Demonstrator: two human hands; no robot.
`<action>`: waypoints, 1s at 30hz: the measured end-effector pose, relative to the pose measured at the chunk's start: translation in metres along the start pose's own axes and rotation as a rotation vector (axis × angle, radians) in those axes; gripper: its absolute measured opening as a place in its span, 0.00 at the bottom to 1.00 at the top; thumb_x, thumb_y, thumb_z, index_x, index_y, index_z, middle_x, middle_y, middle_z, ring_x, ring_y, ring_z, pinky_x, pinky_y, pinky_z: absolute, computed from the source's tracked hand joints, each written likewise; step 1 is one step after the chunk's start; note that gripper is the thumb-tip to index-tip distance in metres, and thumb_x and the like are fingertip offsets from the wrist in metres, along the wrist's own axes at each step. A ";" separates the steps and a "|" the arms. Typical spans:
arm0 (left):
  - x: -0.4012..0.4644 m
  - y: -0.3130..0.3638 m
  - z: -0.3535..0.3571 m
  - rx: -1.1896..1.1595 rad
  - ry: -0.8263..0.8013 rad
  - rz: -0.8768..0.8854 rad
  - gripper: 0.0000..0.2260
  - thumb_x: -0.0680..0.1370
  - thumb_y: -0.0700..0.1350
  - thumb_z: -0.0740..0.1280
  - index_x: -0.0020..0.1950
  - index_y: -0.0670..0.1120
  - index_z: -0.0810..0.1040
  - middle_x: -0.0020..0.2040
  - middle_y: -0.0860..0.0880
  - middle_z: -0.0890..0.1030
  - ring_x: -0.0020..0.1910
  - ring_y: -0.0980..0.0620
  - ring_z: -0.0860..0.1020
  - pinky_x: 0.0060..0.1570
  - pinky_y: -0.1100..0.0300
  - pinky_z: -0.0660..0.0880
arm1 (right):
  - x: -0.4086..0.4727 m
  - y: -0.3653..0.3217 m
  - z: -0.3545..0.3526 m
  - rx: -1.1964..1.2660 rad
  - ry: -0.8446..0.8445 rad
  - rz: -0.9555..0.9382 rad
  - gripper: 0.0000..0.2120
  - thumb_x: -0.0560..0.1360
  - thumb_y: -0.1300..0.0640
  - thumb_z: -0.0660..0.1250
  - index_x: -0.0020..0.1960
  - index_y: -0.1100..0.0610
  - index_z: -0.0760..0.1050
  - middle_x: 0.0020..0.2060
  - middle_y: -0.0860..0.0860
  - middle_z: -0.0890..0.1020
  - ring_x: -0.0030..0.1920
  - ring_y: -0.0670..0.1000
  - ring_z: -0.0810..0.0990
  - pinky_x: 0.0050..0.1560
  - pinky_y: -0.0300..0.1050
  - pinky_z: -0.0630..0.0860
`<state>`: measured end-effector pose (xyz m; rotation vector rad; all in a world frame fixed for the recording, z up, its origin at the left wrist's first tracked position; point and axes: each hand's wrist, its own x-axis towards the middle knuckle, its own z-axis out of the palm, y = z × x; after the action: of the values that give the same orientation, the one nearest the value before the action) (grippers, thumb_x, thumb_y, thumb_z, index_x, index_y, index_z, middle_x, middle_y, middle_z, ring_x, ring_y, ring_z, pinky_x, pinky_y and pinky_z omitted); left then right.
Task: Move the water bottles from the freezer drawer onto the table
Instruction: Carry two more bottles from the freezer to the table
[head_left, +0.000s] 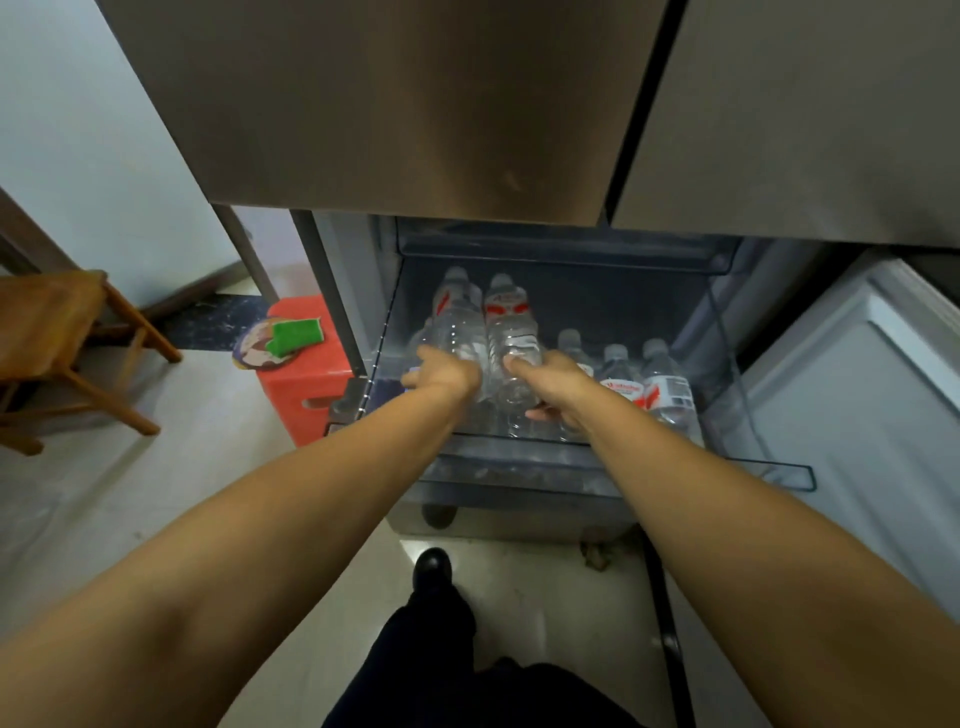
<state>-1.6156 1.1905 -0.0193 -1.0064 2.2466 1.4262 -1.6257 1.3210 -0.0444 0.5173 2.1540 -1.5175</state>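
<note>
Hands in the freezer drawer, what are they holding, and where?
Each grips a water bottle by its lower body: left hand on the left bottle, right hand on the right bottle.

Clear plastic bottles (511, 338), brushed-metal fridge door (415, 104)

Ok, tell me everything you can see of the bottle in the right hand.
The bottle is clear ribbed plastic with a white cap and a red-and-white label near its neck. It is tilted, cap pointing away toward the drawer's back, close beside a similar bottle that the left hand grips. The right hand curls round its lower body. It sits over the clear freezer drawer.
</note>
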 end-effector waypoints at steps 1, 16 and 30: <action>-0.004 -0.003 -0.003 0.020 -0.048 -0.016 0.33 0.77 0.45 0.67 0.76 0.41 0.55 0.70 0.39 0.67 0.65 0.40 0.72 0.66 0.48 0.70 | -0.005 0.003 -0.004 -0.057 -0.017 -0.004 0.27 0.74 0.41 0.66 0.67 0.53 0.67 0.55 0.50 0.78 0.50 0.51 0.80 0.32 0.40 0.78; 0.027 0.032 0.001 0.371 0.005 0.100 0.46 0.73 0.63 0.67 0.78 0.44 0.46 0.74 0.36 0.60 0.68 0.35 0.68 0.63 0.42 0.72 | 0.010 -0.017 0.006 -0.266 0.168 -0.074 0.38 0.75 0.37 0.62 0.75 0.59 0.55 0.70 0.59 0.68 0.64 0.60 0.73 0.52 0.49 0.71; 0.078 0.028 -0.006 0.203 -0.132 0.168 0.32 0.68 0.55 0.75 0.67 0.44 0.70 0.62 0.41 0.77 0.58 0.44 0.78 0.58 0.51 0.76 | 0.035 -0.041 0.007 -0.155 -0.023 0.062 0.21 0.70 0.48 0.71 0.58 0.58 0.75 0.50 0.53 0.78 0.52 0.53 0.78 0.47 0.44 0.74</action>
<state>-1.6894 1.1615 -0.0432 -0.6540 2.3653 1.2548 -1.6758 1.3030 -0.0339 0.5058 2.1951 -1.3049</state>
